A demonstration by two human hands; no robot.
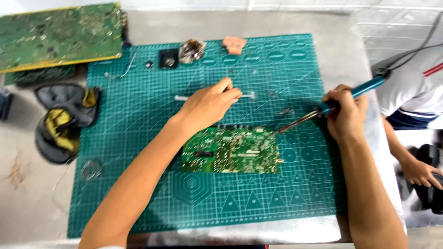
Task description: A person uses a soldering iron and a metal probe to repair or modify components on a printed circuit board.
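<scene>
Left hand (pixel 210 102) covers middle of thin pale rod (pixel 249 95); fingers pinched on it, rod ends protrude. Right hand (pixel 344 113) clenched around blue-handled soldering iron (pixel 364 87); cable exits frame top right. Iron tip at upper right edge of small green circuit board (pixel 230 150), centre of green cutting mat (pixel 138 138). Boards: two; larger green board (pixel 60 34) cut off top left. Grey-yellow gloves (pixel 62 120) beside mat. Another person's arm (pixel 410 161) right, partly cropped.

Blue-handled soldering iron (pixel 344 100), tip at green circuit board (pixel 230 151)
</scene>
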